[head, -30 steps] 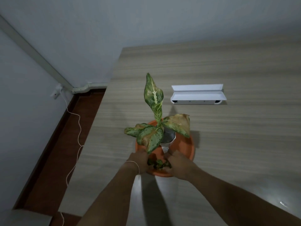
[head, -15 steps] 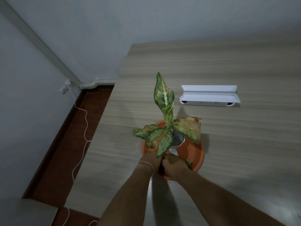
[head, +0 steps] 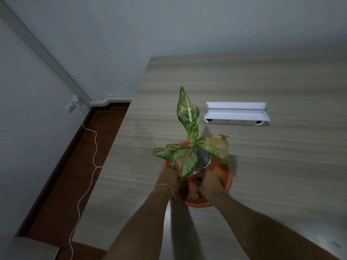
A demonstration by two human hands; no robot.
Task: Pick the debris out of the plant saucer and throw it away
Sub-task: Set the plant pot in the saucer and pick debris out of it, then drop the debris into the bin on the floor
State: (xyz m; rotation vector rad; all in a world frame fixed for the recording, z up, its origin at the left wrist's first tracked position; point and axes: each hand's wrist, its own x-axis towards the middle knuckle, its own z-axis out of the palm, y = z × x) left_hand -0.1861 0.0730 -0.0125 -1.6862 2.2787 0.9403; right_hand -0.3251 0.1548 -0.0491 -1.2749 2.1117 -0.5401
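An orange plant saucer (head: 226,174) stands on the wooden table, with a small grey pot (head: 203,158) and a speckled green plant (head: 188,117) in it. Both hands reach into the saucer's near side. My left hand (head: 168,180) sits at the near-left rim under a drooping leaf, fingers curled. My right hand (head: 211,184) is over the near-right part, fingers bent down onto small green and dark leaf debris (head: 197,192). The hands hide most of the debris, so what each holds is unclear.
A white open box (head: 236,116) lies on the table (head: 281,166) behind the plant to the right. The table's left edge drops to a brown floor (head: 75,166), where a white cable (head: 90,175) runs from a wall socket.
The clump of green leaf debris seen between my hands a second ago is now mostly covered. Both hands have closed in toward each other inside the saucer; the view shifted left.
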